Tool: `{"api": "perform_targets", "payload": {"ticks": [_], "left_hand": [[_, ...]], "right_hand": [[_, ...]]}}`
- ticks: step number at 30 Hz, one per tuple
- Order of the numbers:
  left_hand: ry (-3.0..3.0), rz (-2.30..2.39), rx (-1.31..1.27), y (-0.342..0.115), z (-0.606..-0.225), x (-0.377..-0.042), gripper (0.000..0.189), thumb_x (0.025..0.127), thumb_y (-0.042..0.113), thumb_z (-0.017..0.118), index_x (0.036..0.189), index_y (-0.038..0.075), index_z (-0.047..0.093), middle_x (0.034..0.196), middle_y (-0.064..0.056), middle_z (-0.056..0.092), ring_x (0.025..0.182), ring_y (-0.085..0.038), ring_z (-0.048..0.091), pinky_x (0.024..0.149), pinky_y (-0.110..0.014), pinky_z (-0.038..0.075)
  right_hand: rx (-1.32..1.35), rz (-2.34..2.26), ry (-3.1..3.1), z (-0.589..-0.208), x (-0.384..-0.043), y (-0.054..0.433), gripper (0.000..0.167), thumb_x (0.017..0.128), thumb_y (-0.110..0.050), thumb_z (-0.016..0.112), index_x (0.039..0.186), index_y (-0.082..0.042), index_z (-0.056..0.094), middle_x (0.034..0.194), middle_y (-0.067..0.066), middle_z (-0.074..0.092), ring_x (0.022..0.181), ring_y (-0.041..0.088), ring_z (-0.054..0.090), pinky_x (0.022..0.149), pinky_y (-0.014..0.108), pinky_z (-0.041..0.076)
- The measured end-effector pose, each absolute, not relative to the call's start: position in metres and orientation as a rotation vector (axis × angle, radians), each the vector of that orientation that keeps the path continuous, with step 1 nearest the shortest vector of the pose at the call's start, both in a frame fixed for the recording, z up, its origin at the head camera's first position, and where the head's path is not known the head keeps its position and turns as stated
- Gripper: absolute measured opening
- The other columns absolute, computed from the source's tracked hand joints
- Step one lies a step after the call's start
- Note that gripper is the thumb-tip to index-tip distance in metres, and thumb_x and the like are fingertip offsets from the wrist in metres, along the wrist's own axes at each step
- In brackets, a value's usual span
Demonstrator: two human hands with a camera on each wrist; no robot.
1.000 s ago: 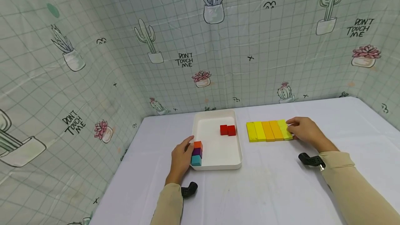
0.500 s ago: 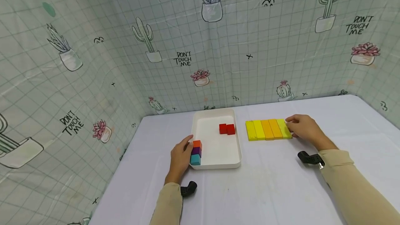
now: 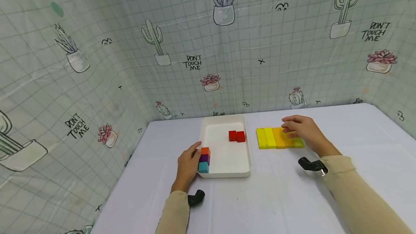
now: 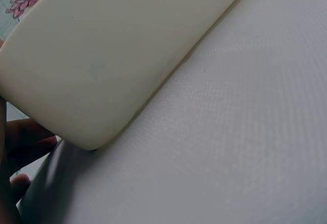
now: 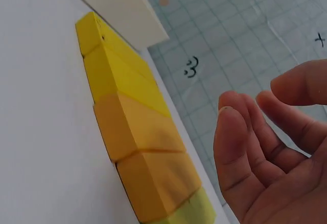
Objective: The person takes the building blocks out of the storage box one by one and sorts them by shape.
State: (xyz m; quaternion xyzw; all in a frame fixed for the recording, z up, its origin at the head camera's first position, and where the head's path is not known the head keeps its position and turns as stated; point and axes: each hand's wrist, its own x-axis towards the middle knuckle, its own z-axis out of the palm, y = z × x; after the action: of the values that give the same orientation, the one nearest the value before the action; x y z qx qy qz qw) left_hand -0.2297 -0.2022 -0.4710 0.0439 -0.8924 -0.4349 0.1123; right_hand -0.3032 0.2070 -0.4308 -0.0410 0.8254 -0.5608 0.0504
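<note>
Overall, a grid-patterned backdrop (image 3: pixel 234 53) printed with potted plants and lettering is enclosing the far, left and right sides of my work area. Below it, a white-covered table (image 3: pixel 260 201) is supporting all components. My beige sleeves (image 3: pixel 360 190) are extending inward from the near side. A white rectangular tray (image 3: pixel 229 158) is lying flat, its long sides running away from me. Just to its right, a row of five blocks (image 3: pixel 278 140) is lying on the table, sides touching, ordered from the left as two yellow, two orange and one yellow-green. My right hand (image 3: pixel 307 133) is hovering over the right part of this row, its fingers (image 5: pixel 232 132) spread and loosely bent, apart from the blocks. My left hand (image 3: pixel 187 161) is touching the tray's left wall; I cannot tell whether it is pinching the rim. Black wrist units (image 3: pixel 196 198) are sitting at both wrists. Inside the tray, a teal cube (image 3: pixel 203 168), a purple cube (image 3: pixel 204 158) and an orange cube (image 3: pixel 205 151) are lining the left wall, while two red cubes (image 3: pixel 232 135) are resting side by side near the right wall.
</note>
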Motion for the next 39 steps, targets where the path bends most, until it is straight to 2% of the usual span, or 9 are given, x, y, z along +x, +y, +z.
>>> {"api": "perform_targets", "payload": {"ticks": [8,13,19,27,32,39], "left_hand": [[-2.607,-1.277,0.118,-0.202,-0.472,-0.231,0.037,0.102,0.025,0.054,0.138,0.025,0.063,0.122,-0.01,0.066,0.113,-0.029,0.057,0.102,-0.057,0.044],[-2.612,-1.263,0.109,-0.2,-0.472,-0.232,0.037,0.103,0.026,0.053,0.139,0.025,0.063,0.123,-0.01,0.065,0.114,-0.03,0.056,0.102,-0.058,0.044],[-2.622,-1.279,0.126,-0.199,-0.47,-0.232,0.037,0.103,0.027,0.053,0.139,0.026,0.062,0.124,-0.009,0.065,0.117,-0.031,0.055,0.103,-0.058,0.043],[-2.621,-1.288,0.151,-0.2,-0.471,-0.229,0.037,0.103,0.027,0.053,0.139,0.027,0.062,0.125,-0.01,0.065,0.115,-0.03,0.056,0.103,-0.058,0.043],[-2.611,-1.291,0.149,-0.201,-0.471,-0.229,0.037,0.103,0.027,0.053,0.139,0.026,0.062,0.124,-0.009,0.065,0.115,-0.03,0.056,0.103,-0.058,0.043],[-2.613,-1.289,0.154,-0.2,-0.473,-0.231,0.038,0.103,0.028,0.053,0.14,0.026,0.062,0.124,-0.009,0.065,0.115,-0.029,0.056,0.103,-0.057,0.044]], "right_hand": [[-0.209,-1.734,2.293,-0.426,-0.318,0.167,0.048,0.102,-0.027,0.054,0.14,0.002,0.052,0.131,0.023,0.06,0.112,0.029,0.061,0.089,0.032,0.055],[-0.255,-1.733,2.236,-0.427,-0.326,0.145,0.048,0.1,-0.025,0.058,0.139,0.002,0.053,0.132,0.02,0.061,0.115,0.03,0.061,0.093,0.037,0.054],[-0.31,-1.724,2.227,-0.424,-0.329,0.124,0.047,0.097,-0.021,0.063,0.137,0.002,0.055,0.132,0.02,0.058,0.116,0.035,0.058,0.092,0.04,0.054],[-0.381,-1.677,2.268,-0.419,-0.332,0.101,0.042,0.096,-0.017,0.063,0.133,0.003,0.058,0.133,0.019,0.059,0.116,0.033,0.057,0.093,0.041,0.054],[-0.359,-1.621,2.334,-0.418,-0.334,0.087,0.037,0.096,-0.014,0.062,0.129,0.0,0.062,0.127,0.018,0.062,0.111,0.031,0.059,0.091,0.039,0.054],[-0.307,-1.467,2.454,-0.419,-0.333,0.075,0.035,0.092,-0.013,0.066,0.126,-0.004,0.065,0.116,0.01,0.065,0.098,0.029,0.06,0.085,0.036,0.053]]}}
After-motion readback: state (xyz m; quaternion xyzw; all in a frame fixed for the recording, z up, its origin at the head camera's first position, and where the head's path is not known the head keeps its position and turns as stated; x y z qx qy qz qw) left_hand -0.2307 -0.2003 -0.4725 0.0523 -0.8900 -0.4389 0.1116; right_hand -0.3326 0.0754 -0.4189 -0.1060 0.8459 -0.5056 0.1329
